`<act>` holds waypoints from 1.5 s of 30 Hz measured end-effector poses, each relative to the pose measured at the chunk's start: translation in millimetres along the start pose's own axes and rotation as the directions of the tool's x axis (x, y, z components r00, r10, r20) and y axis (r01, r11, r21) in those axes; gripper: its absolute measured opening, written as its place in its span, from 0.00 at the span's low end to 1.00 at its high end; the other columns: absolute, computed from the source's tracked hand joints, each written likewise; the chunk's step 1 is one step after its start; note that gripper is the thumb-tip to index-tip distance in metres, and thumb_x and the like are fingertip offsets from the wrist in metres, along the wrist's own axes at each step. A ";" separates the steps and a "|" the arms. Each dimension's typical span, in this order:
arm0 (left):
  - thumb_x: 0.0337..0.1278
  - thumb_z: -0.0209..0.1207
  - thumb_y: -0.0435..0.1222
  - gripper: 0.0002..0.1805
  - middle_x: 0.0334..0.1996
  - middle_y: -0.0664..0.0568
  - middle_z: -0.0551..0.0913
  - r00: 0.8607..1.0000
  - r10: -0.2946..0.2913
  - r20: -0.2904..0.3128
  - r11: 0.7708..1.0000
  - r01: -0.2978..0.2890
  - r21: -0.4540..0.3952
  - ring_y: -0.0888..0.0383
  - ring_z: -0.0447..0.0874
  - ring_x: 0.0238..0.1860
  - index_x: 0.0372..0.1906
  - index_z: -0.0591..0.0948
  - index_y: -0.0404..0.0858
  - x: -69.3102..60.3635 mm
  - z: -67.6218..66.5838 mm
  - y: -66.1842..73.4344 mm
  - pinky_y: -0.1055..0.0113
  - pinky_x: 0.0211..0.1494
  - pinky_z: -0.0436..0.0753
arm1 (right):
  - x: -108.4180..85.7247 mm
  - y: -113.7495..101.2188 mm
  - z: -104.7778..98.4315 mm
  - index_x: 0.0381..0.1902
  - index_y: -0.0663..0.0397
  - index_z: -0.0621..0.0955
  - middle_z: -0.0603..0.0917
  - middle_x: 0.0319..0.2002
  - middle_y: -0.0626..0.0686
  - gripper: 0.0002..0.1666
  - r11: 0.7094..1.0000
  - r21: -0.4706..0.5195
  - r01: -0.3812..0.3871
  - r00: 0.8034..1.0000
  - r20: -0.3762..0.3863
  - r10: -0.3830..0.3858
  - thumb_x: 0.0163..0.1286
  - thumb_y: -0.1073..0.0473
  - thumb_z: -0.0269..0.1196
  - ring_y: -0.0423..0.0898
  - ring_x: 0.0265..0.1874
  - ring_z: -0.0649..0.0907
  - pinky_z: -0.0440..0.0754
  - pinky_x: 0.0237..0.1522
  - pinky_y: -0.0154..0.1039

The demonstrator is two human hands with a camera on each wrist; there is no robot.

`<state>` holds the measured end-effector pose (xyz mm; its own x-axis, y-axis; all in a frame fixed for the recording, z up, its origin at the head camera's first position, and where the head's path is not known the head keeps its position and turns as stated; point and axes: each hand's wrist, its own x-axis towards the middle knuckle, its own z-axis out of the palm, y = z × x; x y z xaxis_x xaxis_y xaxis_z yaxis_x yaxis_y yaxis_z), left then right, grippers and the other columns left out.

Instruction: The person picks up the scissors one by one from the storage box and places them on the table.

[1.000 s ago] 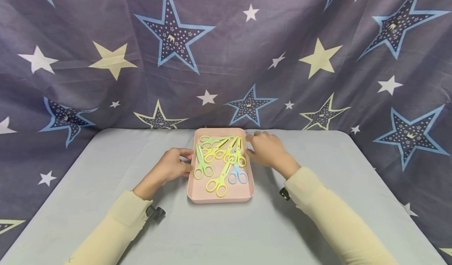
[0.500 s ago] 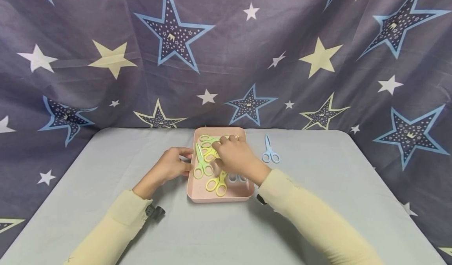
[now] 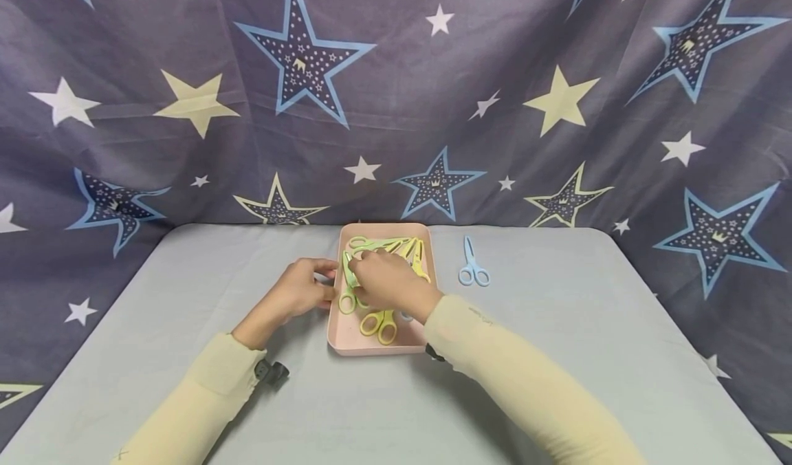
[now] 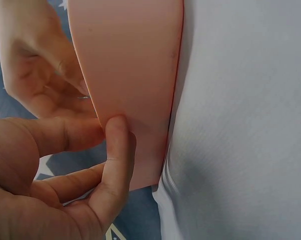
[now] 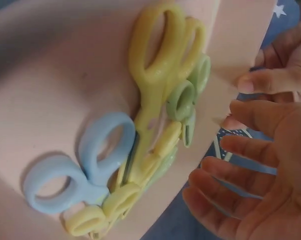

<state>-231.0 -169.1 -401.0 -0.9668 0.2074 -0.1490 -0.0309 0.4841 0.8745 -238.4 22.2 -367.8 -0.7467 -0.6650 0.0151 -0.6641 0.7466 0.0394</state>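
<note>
A pink tray (image 3: 353, 341) holds several yellow, green and blue scissors. My left hand (image 3: 298, 288) pinches its left wall, one fingertip on the outer face (image 4: 140, 60) and another at the rim. Over the tray's left half is my right hand (image 3: 386, 279), partly covering the green scissors (image 3: 347, 303) and the yellow scissors (image 3: 387, 329). In the right wrist view this right hand (image 5: 270, 180) has spread, slightly bent fingers with nothing between them; yellow handles (image 5: 158, 75) and blue handles (image 5: 55, 200) show beside it.
Blue scissors (image 3: 474, 272) lie on the grey-covered table (image 3: 557, 314), to the right of the tray, blades pointing to the back. A dark cloth with stars (image 3: 396, 107) hangs behind the table's back edge.
My right hand has moved left from beside the tray's right wall to over its left half, uncovering the blue scissors on the table. My left hand has stayed at the tray.
</note>
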 end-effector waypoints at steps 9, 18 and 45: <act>0.52 0.62 0.21 0.34 0.57 0.32 0.77 1.000 0.008 -0.012 1.000 -0.007 0.011 0.48 0.90 0.34 0.68 0.72 0.24 1.4 -0.6 -0.5 0.62 0.37 0.93 | 1.8 -8.4 4.9 0.48 0.49 0.84 0.85 0.41 0.51 0.16 0.998 0.046 -0.042 0.995 0.094 0.038 0.69 0.47 0.69 0.50 0.39 0.85 0.89 0.37 0.45; 0.52 0.61 0.21 0.33 0.56 0.32 0.78 1.000 0.024 -0.009 1.000 -0.023 0.020 0.51 0.89 0.33 0.68 0.72 0.23 1.7 0.1 0.4 0.63 0.37 0.93 | -1.0 -15.8 17.7 0.56 0.50 0.83 0.84 0.43 0.51 0.21 0.997 0.068 -0.039 0.994 0.103 0.032 0.66 0.52 0.70 0.48 0.38 0.83 0.88 0.35 0.41; 0.50 0.62 0.19 0.34 0.58 0.31 0.77 1.000 0.007 -0.007 1.000 -0.006 0.025 0.53 0.88 0.32 0.68 0.72 0.24 2.5 0.6 -0.5 0.62 0.38 0.93 | -3.4 -18.4 27.4 0.65 0.38 0.80 0.78 0.59 0.61 0.34 0.993 0.112 -0.031 0.986 0.166 0.012 0.62 0.65 0.72 0.51 0.47 0.80 0.86 0.44 0.40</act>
<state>-233.2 -168.4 -402.1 -0.9689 0.2043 -0.1397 -0.0182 0.5041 0.8635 -224.6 11.3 -395.9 -0.7504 -0.6437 -0.1500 -0.6408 0.7642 -0.0734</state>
